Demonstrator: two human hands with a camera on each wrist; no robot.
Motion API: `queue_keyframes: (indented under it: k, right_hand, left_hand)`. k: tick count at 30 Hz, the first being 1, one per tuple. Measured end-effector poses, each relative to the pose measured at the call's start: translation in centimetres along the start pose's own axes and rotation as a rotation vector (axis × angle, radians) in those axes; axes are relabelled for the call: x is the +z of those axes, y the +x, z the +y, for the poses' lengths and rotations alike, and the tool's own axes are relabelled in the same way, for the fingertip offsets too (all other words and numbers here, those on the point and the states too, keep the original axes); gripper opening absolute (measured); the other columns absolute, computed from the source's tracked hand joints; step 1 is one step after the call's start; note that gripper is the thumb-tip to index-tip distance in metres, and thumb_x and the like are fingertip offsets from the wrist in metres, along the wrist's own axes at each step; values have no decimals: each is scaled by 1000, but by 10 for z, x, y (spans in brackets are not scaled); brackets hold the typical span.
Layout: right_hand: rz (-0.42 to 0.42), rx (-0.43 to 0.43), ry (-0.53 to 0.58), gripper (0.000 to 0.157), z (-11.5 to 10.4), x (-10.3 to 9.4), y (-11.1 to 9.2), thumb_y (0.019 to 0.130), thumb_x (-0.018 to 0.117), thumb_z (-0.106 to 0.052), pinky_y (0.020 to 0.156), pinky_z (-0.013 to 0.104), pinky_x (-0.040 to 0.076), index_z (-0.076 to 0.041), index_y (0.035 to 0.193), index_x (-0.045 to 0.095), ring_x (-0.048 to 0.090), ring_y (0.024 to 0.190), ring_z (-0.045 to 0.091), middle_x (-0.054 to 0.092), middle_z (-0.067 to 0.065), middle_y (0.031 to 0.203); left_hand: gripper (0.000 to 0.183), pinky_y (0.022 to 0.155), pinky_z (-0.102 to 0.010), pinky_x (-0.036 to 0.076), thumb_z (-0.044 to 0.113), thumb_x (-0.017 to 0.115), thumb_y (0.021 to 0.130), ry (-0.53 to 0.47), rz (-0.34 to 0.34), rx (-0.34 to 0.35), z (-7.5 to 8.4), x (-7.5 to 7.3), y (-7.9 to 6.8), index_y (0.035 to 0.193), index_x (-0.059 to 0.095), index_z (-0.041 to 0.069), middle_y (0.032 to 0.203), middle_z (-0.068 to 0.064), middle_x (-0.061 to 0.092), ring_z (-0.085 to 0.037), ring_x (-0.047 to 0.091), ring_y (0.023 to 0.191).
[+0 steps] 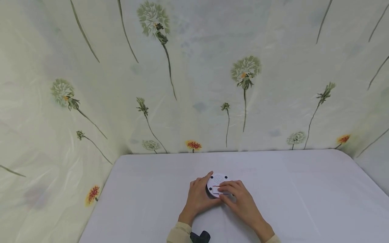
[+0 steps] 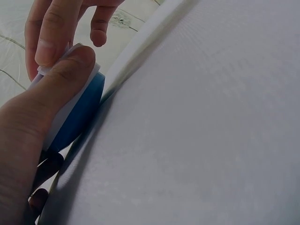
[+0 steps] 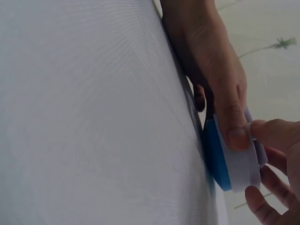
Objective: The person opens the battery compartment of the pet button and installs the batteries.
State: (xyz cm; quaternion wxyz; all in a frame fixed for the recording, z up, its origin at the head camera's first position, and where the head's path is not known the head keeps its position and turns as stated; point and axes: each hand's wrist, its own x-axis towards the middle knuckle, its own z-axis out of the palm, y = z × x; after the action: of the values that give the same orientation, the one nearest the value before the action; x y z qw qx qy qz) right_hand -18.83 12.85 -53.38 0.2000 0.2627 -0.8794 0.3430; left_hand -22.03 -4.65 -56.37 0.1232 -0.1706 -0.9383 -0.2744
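A round white device (image 1: 218,179) lies with its base up, showing a patch of small holes and black feet. Its lower part is a blue band (image 3: 217,157), turned toward the tabletop. My left hand (image 1: 199,194) grips the device round its side, with the thumb (image 2: 70,70) across the white wall. My right hand (image 1: 238,199) pinches a small white rectangular cover (image 1: 216,190) at the base, between thumb and fingertips. The fingers hide the right part of the cover and base.
The device is over a white-covered table (image 1: 146,189). A black object (image 1: 201,237) lies at the near edge beside the left sleeve (image 1: 180,233). Behind the table hangs a curtain (image 1: 200,77) printed with dandelions.
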Motion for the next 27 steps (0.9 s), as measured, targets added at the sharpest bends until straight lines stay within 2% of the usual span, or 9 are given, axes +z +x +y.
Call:
queue_keyframes:
  k: [5, 19, 27]
  right_hand:
    - [12, -7, -8, 21, -1, 1, 0, 76, 69, -20, 85, 22, 33, -24, 96, 65, 44, 98, 8, 60, -8, 106]
    - [23, 7, -2, 21, -3, 1, 4, 75, 69, -16, 86, 23, 32, -21, 95, 66, 44, 99, 10, 60, -7, 106]
    - [18, 13, -2, 19, -1, 4, 3, 75, 69, -17, 83, 23, 33, -22, 93, 66, 43, 97, 10, 59, -7, 105]
  left_hand:
    - [95, 89, -32, 32, 70, 63, 58, -1, -4, 3, -1, 1, -1, 136, 31, 28, 125, 9, 52, -9, 49, 105]
    - [96, 90, -32, 31, 76, 57, 57, -15, -34, -10, -3, -2, 2, 137, 30, 30, 124, 10, 52, -8, 48, 103]
    - [94, 88, -31, 31, 74, 60, 57, -11, 3, 10, -4, 1, 1, 135, 33, 29, 124, 10, 53, -8, 49, 102]
